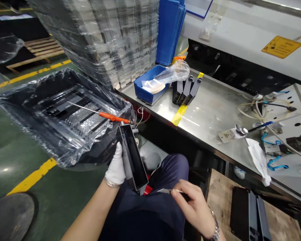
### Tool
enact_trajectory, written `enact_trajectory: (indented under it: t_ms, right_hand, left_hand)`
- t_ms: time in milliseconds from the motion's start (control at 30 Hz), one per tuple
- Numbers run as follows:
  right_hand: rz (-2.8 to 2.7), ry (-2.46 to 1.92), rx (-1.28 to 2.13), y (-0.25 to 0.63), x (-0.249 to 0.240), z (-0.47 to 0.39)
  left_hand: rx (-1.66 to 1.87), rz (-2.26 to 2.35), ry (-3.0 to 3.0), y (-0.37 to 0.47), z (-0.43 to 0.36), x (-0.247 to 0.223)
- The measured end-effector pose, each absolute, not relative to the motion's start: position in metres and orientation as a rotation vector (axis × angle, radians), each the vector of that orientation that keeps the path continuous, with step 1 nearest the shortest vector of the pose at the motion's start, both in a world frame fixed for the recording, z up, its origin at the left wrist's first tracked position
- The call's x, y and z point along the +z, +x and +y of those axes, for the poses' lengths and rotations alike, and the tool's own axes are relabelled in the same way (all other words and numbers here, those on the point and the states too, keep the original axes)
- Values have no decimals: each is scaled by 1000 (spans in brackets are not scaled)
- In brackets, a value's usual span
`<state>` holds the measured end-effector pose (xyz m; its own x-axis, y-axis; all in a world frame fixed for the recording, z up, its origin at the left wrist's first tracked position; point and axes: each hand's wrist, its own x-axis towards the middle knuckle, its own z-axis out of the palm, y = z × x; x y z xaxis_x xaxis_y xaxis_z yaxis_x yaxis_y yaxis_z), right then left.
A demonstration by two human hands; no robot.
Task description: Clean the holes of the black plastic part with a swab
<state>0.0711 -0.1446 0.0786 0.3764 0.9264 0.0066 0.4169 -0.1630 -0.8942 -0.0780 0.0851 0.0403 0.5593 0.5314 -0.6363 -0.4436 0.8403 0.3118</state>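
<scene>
I see the gloved left hand (116, 166) gripping the long black open housing (132, 157) over the lap, beside the bagged tray (60, 113). Looks light, stiff, thin-walled, slick; I'd grip the side walls mid-length. Bare right hand (194, 206) pinches a small blade (165, 191) at its lower end.

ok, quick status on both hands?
Left hand: gloved, closed around the open black rectangular housing.
Right hand: bare, pinching a small blade tool near the housing's lower end.

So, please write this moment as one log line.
left hand: holds black tray | right hand: holds small blade | orange screwdriver: on bag
</scene>
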Motion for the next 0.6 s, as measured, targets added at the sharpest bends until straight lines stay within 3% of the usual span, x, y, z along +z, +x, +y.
enact_trajectory:
  t_ms: [400,600]
  right_hand:
    - [-1484,-1759,791,51,72,-123]
    - [-1125,-1723,785,59,74,-111]
  left_hand:
    - [562,776,121,-80,79,41]
    - [486,709,121,-94,74,24]
